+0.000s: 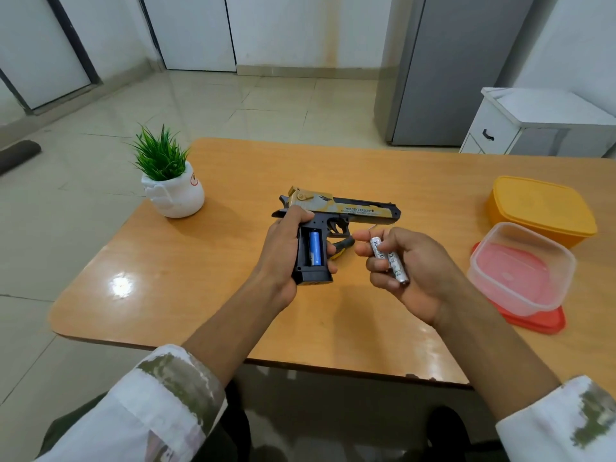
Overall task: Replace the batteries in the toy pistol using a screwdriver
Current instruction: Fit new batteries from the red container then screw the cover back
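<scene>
At centre, above the table [206, 295]: toy pistol [346, 211], muzzle to 3 o'clock, grip closed in left hand [283, 258]. Compartment open; blue battery [315, 247] seated. Right hand [410, 271], at 3 o'clock of the grip, closed on two white batteries [388, 259]. Likely light, rigid plastic; best held by the grip. Batteries smooth, apt to roll. Screwdriver [343, 245] mostly hidden behind the pistol; compartment cover not visible.

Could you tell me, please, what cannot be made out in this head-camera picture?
- Screwdriver: mostly hidden behind the toy pistol and left hand; tip unseen.
- White batteries in the right hand: printing too small; fingers hide their count.
- Grip compartment: one blue battery shows; the cover is nowhere visible.
</scene>
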